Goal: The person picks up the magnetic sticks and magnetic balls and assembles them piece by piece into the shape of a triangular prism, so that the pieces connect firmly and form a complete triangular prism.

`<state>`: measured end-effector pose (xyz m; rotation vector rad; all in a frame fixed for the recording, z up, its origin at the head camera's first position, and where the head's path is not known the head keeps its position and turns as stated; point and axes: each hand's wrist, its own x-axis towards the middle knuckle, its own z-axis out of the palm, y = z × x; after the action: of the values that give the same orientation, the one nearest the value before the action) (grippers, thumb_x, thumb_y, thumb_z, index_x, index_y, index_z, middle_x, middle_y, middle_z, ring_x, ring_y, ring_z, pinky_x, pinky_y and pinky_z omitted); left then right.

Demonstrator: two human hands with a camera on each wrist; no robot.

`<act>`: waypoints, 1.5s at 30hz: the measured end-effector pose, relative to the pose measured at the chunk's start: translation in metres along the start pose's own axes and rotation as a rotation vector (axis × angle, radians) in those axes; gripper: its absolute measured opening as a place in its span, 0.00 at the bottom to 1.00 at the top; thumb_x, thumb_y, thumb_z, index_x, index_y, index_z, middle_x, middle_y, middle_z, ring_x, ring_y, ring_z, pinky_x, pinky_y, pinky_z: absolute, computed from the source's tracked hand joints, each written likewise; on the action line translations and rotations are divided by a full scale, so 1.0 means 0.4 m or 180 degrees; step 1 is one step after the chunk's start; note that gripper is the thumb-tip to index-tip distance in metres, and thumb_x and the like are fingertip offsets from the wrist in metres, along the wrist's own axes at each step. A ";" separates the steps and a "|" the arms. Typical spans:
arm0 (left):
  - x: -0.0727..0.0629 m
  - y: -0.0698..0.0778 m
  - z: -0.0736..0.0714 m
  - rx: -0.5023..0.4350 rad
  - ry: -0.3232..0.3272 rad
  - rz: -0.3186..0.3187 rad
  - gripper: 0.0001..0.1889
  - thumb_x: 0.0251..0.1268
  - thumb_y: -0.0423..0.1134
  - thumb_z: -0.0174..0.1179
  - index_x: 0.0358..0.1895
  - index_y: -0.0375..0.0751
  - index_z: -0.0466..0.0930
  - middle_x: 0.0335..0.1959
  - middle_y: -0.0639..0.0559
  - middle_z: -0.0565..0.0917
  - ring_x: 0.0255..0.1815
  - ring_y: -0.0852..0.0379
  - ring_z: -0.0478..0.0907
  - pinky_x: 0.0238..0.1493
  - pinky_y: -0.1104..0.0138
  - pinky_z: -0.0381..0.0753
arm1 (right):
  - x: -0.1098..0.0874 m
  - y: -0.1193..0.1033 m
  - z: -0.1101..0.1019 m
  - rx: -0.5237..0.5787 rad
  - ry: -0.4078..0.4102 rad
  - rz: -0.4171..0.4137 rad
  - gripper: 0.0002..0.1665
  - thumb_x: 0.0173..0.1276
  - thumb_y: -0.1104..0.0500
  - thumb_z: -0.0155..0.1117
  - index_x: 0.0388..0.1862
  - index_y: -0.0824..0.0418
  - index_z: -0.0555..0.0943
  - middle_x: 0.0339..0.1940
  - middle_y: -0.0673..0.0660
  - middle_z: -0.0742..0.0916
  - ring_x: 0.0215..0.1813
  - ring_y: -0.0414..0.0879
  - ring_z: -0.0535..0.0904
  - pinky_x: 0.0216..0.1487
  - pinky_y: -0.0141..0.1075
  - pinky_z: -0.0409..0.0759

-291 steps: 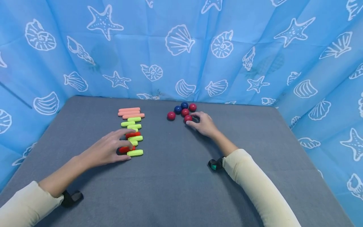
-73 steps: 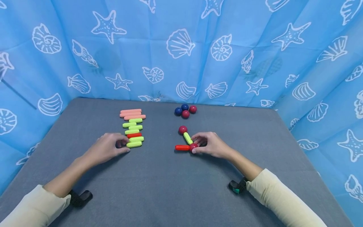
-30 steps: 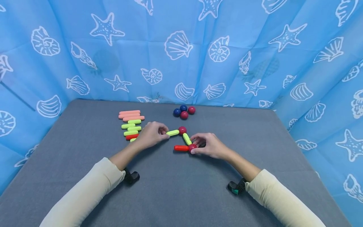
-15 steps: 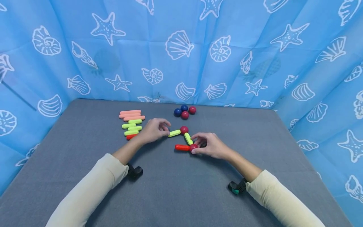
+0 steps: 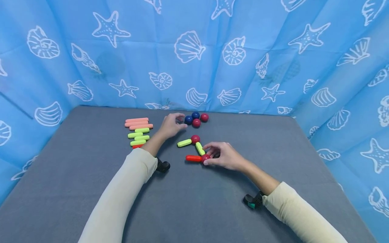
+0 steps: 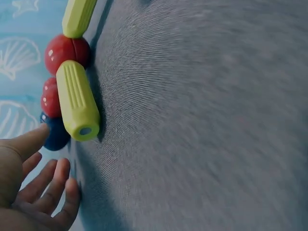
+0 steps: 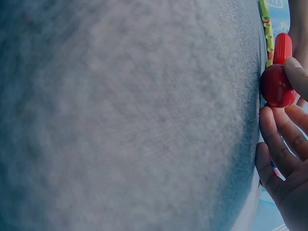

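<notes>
My right hand (image 5: 226, 157) pinches a red ball (image 7: 276, 85) between thumb and fingers. A red stick (image 5: 193, 158) and a yellow-green stick (image 5: 200, 148) join that ball. The yellow-green stick leads up to a second red ball (image 5: 195, 139), from which another yellow-green stick (image 5: 184, 143) extends left. At the back, my left hand (image 5: 171, 125) reaches beside a blue ball (image 5: 188, 120), fingers spread and apart with nothing held. The left wrist view shows its thumb close in front of the blue ball (image 6: 57, 134); whether they touch I cannot tell.
Beyond the linked pieces lie another blue ball (image 5: 195, 115) and two red balls (image 5: 196, 123). On the left are orange sticks (image 5: 139, 123), several yellow-green sticks (image 5: 138, 142) and a partly covered red stick (image 5: 138, 146). A shell-print curtain (image 5: 194, 67) rises behind the grey table (image 5: 194, 209).
My left hand brought a yellow-green stick from the left row to the upper red ball, let go and moved back towards the blue balls. The right hand has stayed at its ball.
</notes>
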<state>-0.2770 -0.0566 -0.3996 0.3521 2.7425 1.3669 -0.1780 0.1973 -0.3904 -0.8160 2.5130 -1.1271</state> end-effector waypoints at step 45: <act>-0.198 -0.035 -0.116 0.0230 -0.1172 0.0725 0.21 0.63 0.45 0.69 0.58 0.44 0.80 0.54 0.48 0.80 0.41 0.54 0.77 0.41 0.62 0.78 | 0.002 -0.003 0.002 0.0026 -0.0015 0.0061 0.30 0.60 0.57 0.76 0.60 0.62 0.79 0.40 0.53 0.87 0.41 0.45 0.81 0.50 0.44 0.81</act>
<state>-0.2095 -0.1191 -0.3865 0.8503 2.5053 1.1084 -0.1777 0.1957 -0.3900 -0.7898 2.5052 -1.1272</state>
